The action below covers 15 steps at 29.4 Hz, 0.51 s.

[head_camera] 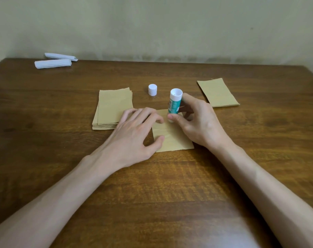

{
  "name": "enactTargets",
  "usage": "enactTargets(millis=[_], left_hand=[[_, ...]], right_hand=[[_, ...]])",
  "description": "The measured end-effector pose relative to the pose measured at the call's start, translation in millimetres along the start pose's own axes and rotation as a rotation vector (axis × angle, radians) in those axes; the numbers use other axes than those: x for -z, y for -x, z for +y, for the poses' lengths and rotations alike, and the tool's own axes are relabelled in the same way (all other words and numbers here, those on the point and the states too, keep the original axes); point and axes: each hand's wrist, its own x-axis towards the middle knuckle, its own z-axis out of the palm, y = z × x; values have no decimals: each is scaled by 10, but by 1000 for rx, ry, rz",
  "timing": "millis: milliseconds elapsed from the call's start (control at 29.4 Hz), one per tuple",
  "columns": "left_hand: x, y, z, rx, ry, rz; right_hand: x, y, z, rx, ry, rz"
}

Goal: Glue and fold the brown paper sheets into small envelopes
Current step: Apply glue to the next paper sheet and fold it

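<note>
Two bare hands over one brown sheet (171,138) lying flat at the middle of the wooden table (170,185). Palm-down left hand (137,133), fingers spread and only lightly bent, fingertips and thumb tip pressing on the sheet's left part, gripping nothing; forearm slanting in from the lower left. Curled right hand (196,126) clasping one glue stick (174,102), thumb in front low on the barrel, index finger behind it, other fingers folded beneath; forearm coming in from the lower right.

Stick held nearly upright, slightly tilted, hollow white end up. Lower end down at the far part of the sheet, hidden behind the thumb, so contact with the paper not to be judged. Teal label with white print on the barrel, too small and blurred to read.

One white cap (152,89) standing by itself on the table, just beyond the hands and between the two piles. One stack of brown sheets (112,106) to the left, many layers, not countable, its near right corner covered by the left hand. One thinner brown pile (218,93) well off to the right, number of pieces unclear. Two white paper rolls (52,63) side by side at the far left corner, near the pale wall (170,24).
</note>
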Motion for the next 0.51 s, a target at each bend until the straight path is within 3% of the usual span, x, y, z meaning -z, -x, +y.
enactTargets(millis=[511], left_hand=[[5,16,1,-7,11,23]], right_hand=[[150,25,38,-104,89,21]])
